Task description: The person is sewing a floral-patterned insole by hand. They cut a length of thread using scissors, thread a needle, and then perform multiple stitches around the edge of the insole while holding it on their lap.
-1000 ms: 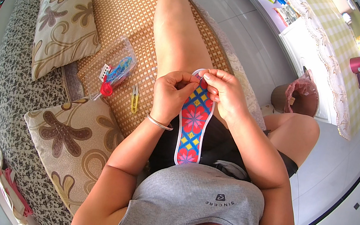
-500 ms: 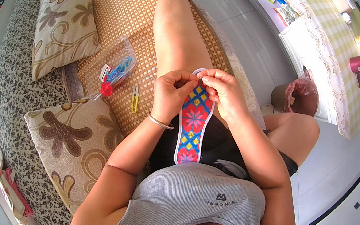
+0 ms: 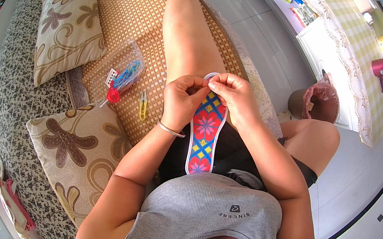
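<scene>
An embroidered insole [image 3: 206, 126], patterned in red, pink, blue and yellow with a white rim, lies lengthwise over my lap. At its far end my left hand [image 3: 182, 100] is closed on the left edge, thumb and forefinger pinched together. My right hand [image 3: 236, 97] grips the same end from the right, its thumb lying over the top and its fingertips meeting those of the left. Whether a needle or thread is between the fingertips is too small to make out. The insole's far tip shows just beyond the fingers.
Yellow-handled thread snips [image 3: 143, 107] lie on the woven mat [image 3: 133, 13] to the left. Beside them are a clear bag of blue thread [image 3: 130, 71] and a red thread bundle [image 3: 113, 95]. Patterned cushions [image 3: 73, 143] rest further left. A lined bin [image 3: 300, 103] stands on the right.
My right hand has turned slightly, and its thumb has come further left over the insole's far end. My left hand stays almost in place.
</scene>
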Available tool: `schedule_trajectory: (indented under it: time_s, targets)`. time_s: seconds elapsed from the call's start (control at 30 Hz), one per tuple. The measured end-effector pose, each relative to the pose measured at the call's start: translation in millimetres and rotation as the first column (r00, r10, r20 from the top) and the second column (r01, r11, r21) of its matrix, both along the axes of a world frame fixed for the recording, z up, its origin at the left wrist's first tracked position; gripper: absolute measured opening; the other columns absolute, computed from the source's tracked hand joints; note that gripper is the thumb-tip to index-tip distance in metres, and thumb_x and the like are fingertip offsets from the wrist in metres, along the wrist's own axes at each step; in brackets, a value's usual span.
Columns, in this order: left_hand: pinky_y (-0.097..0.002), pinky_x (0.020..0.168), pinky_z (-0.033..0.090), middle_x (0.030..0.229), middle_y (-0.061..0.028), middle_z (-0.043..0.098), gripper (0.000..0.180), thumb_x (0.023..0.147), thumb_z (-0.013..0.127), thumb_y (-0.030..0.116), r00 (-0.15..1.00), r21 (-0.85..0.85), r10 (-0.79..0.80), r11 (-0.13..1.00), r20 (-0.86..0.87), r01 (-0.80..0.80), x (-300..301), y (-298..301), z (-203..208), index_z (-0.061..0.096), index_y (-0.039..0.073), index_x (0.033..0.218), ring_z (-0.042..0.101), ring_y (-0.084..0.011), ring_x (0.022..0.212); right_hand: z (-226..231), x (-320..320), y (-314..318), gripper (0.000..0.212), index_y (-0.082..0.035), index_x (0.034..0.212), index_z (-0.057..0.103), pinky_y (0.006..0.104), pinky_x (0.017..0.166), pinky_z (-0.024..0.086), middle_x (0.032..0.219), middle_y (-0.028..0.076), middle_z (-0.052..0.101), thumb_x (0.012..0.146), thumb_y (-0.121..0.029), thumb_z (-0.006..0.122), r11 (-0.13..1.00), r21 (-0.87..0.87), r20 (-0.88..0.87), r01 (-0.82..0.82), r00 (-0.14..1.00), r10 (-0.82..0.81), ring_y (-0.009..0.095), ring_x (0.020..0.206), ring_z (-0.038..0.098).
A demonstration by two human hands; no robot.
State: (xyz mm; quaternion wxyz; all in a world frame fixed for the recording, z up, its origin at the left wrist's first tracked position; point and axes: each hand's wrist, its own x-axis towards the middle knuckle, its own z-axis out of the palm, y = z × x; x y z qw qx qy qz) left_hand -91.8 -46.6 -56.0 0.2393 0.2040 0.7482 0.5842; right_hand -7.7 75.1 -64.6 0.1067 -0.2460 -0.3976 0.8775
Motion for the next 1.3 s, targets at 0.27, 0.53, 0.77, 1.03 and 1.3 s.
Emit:
schedule_trajectory:
  time_s: [0.27,0.53,0.77,1.03,1.3]
  targets:
    - [-0.0166,0.054,0.043,0.071,-0.0009,0.064,0.005,0.081,0.068,-0.001,1.0,0.018,-0.004,1.0,0.018,0.004,-0.4,-2.5,-2.9,0.067,-0.003,0.085,0.055,-0.0031,0.061,-9.7,1.1,-2.6,0.005,0.003,0.091,0.062,0.0231,0.077,0.049,0.089,0.005,0.064,0.086,0.0,0.063,0.976,0.214,-0.033,0.047,0.999,-0.041,0.01,0.083,0.059]
    - [-0.0171,0.047,0.04,0.064,0.0001,0.061,0.004,0.08,0.068,-0.001,0.998,0.032,0.015,0.999,0.059,-0.016,0.0,0.5,2.2,0.067,-0.003,0.083,0.05,-0.0023,0.053,-12.1,2.3,-4.4,0.005,0.003,0.091,0.063,0.0226,0.076,0.049,0.089,0.005,0.064,0.086,0.0,0.063,0.976,0.203,-0.062,0.083,0.996,-0.072,0.009,0.082,0.059]
    - [-0.017,0.048,0.041,0.065,-0.0004,0.062,0.004,0.08,0.068,-0.002,0.997,0.028,0.012,0.999,0.082,-0.014,-0.6,-0.6,4.1,0.067,-0.003,0.083,0.052,-0.0027,0.054,-11.0,2.9,-4.5,0.005,0.004,0.089,0.064,0.0226,0.074,0.051,0.086,0.005,0.065,0.085,0.002,0.065,0.969,0.232,-0.023,0.085,0.996,-0.082,0.009,0.08,0.06]
    - [-0.0171,0.049,0.042,0.067,-0.0011,0.063,0.005,0.08,0.067,-0.003,0.998,0.053,-0.003,0.999,0.064,0.0,-1.3,-1.3,-0.6,0.067,-0.003,0.085,0.053,-0.003,0.055,-14.2,2.8,-6.0,0.005,0.004,0.088,0.064,0.0231,0.075,0.051,0.086,0.006,0.065,0.085,0.001,0.065,0.97,0.215,-0.05,0.115,0.993,-0.107,0.01,0.08,0.061]
    - [-0.0178,0.05,0.043,0.068,-0.002,0.064,0.005,0.08,0.066,-0.003,0.998,0.036,-0.03,0.999,0.051,0.028,-3.4,-2.7,-1.2,0.067,-0.004,0.085,0.053,-0.0034,0.056,-13.8,2.3,-7.1,0.005,0.005,0.089,0.065,0.0241,0.076,0.052,0.085,0.006,0.066,0.084,0.002,0.065,0.965,0.228,-0.053,0.132,0.991,-0.123,0.011,0.08,0.061]
